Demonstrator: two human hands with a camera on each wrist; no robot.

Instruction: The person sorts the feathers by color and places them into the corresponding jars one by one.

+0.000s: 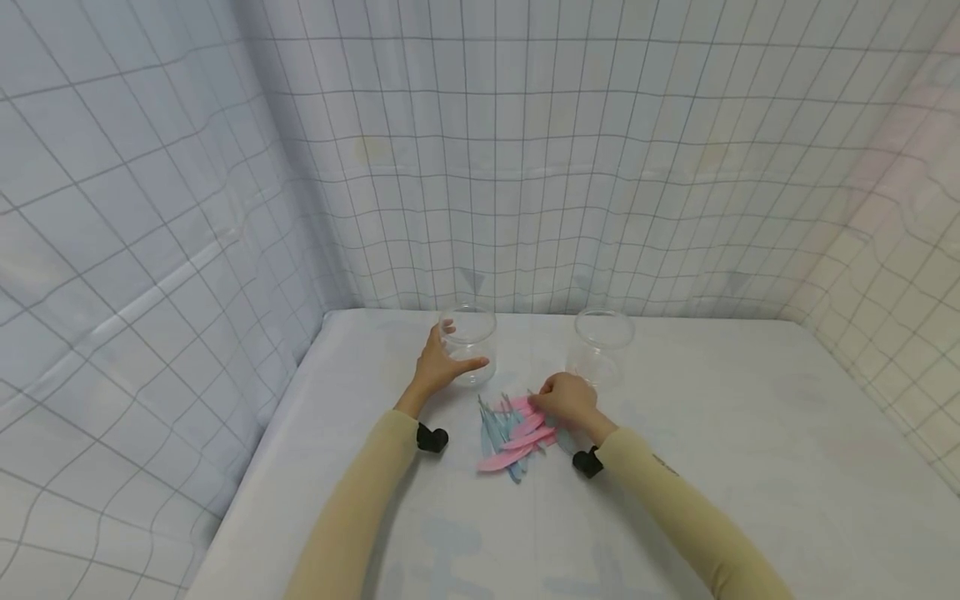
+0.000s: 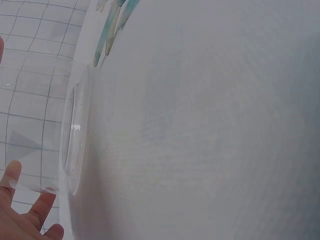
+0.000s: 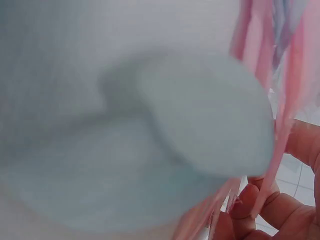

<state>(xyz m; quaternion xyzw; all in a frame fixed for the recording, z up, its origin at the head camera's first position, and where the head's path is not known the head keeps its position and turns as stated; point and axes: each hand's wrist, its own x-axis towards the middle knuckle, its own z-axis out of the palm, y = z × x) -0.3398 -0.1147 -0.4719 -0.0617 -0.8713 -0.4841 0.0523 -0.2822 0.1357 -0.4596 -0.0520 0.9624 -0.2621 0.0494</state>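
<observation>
My left hand [image 1: 438, 363] reaches round a clear glass jar [image 1: 477, 340], with the thumb across its near side and the other fingers at its left and far side. In the left wrist view, fingertips lie right at the wall of the jar [image 2: 35, 125]. Over the heap of pink and light blue feathers [image 1: 510, 442], my right hand [image 1: 572, 400] pinches a pink feather [image 3: 281, 140] near its stem end. A pale blue feather [image 3: 210, 115] looms large and blurred before the right wrist camera.
Just behind my right hand stands a second clear glass jar [image 1: 606, 343]. Both jars are on a white-covered table [image 1: 450, 517], near its far edge. Grid-patterned white cloth [image 1: 510, 167] hangs behind and along both sides.
</observation>
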